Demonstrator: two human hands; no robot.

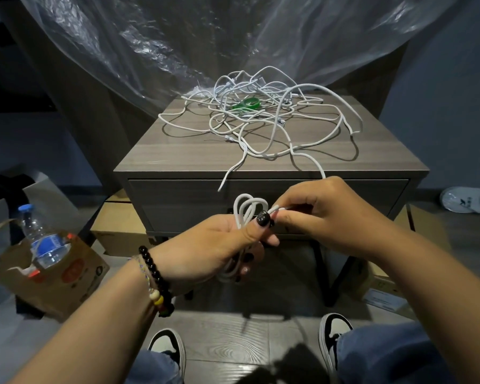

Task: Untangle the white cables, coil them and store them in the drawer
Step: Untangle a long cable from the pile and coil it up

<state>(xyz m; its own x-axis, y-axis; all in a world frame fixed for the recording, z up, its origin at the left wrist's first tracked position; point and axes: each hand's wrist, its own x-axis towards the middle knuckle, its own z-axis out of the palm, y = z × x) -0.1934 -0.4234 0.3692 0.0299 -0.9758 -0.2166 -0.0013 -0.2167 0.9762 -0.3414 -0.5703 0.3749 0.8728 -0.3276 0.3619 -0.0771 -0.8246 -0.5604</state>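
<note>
In front of the shut drawer [266, 189], the left hand [219, 245] wraps its fingers around a small coil [245, 210] so the loops stay together, while the right hand [316, 214] pinches the loose cable [281, 208], probably to add another loop, and the tangled white cables [261, 115] wait above.

The room is dim and bluish, with light falling from above and in front onto the desk [178, 159], where the white cables [261, 117] cast thin, sharp shadows. The plastic sheet [155, 45] behind catches patchy white glare. Corners fall into near-black. Wide-angle distortion bows the edges and stretches the forearms. The bottom edge is soft and blurred; the centre stays sharp.
</note>
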